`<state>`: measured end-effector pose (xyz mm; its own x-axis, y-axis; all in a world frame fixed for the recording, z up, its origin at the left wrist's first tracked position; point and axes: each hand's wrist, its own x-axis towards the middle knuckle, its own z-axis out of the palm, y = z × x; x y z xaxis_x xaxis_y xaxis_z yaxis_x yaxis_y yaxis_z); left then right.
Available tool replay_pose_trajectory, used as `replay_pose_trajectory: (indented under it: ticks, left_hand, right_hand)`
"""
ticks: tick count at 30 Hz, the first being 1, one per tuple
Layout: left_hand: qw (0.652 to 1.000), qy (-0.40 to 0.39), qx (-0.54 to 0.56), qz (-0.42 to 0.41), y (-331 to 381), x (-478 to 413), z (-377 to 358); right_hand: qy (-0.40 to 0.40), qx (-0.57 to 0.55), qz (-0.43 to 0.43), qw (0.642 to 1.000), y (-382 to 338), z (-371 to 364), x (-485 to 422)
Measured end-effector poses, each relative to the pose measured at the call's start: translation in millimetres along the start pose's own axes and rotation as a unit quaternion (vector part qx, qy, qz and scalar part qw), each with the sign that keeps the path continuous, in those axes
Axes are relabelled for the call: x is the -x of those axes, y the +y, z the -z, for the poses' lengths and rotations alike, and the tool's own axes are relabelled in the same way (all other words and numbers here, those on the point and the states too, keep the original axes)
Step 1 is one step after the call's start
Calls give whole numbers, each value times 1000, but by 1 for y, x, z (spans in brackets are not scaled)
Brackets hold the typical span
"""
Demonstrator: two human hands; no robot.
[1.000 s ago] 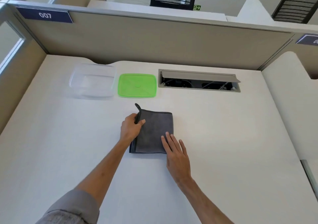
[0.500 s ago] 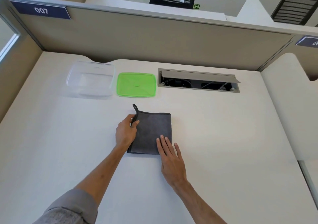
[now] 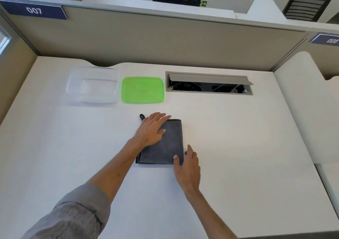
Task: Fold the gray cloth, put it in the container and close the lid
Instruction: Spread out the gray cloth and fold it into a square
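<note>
The gray cloth lies folded into a small rectangle in the middle of the white desk, its dark hanging loop sticking out at the far left corner. My left hand rests flat on the cloth's far left part, fingers spread. My right hand pinches the cloth's near right corner, thumb on top. The clear container stands open at the back left. Its green lid lies flat beside it on the right.
An open cable hatch is sunk into the desk behind the cloth to the right. Beige partition walls close off the back and left. Another desk section adjoins on the right.
My left hand let go of the cloth's left edge and moved onto its top, flat. My right hand slid from flat on the near edge to the near right corner.
</note>
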<state>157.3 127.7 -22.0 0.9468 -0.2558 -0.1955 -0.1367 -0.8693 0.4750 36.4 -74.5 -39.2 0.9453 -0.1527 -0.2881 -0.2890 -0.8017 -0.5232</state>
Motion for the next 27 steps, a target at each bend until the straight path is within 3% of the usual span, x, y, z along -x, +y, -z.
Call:
replay_pose_trajectory:
  ticks: [4, 8, 13, 17, 22, 25, 27]
  left_hand:
    - [995, -101, -16, -14, 8, -18, -1]
    - [994, -102, -41, -3, 10, -25, 0]
    - [993, -105, -18, 44, 7, -24, 3]
    - [988, -62, 80, 113, -5, -17, 3]
    - [948, -25, 249, 195, -17, 7, 1]
    - [923, -6, 299, 242, -19, 27, 2]
    - [910, 6, 325, 257, -22, 38, 2]
  right_hand:
    - [-32, -45, -95, 994, -14, 5, -13]
    - [-88, -147, -172, 970, -17, 4, -23]
    - [-125, -262, -161, 943, -15, 11, -28]
    - [-127, -366, -169, 906, -16, 27, -31]
    - [-89, -480, -245, 838, -13, 41, -50]
    - [-127, -489, -231, 831, -10, 40, -61]
    - [-145, -456, -198, 855, -10, 37, -66]
